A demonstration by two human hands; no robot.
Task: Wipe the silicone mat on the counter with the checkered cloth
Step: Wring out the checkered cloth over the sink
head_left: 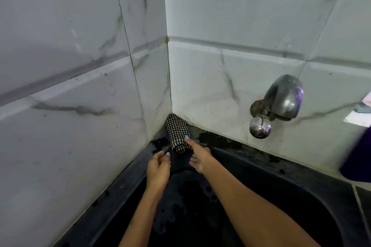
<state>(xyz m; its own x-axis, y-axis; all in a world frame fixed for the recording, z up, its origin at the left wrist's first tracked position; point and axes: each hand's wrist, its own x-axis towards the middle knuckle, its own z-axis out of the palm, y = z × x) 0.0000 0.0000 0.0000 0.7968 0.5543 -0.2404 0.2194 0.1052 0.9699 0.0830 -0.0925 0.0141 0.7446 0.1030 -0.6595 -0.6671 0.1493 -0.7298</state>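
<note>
Head view over a dark sink: the checkered cloth lies bunched in the tiled corner, the right hand touching it with an outstretched finger, the left hand loosely curled, holding nothing; no silicone mat in sight, wiping apparently not yet begun.

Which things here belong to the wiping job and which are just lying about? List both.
For the job:
- checkered cloth, rolled in the wall corner
- right hand, a fingertip touching the cloth
- left hand, near the cloth, holding nothing

Just there:
- wall tap
- black sink
- purple thing at the right edge
</note>
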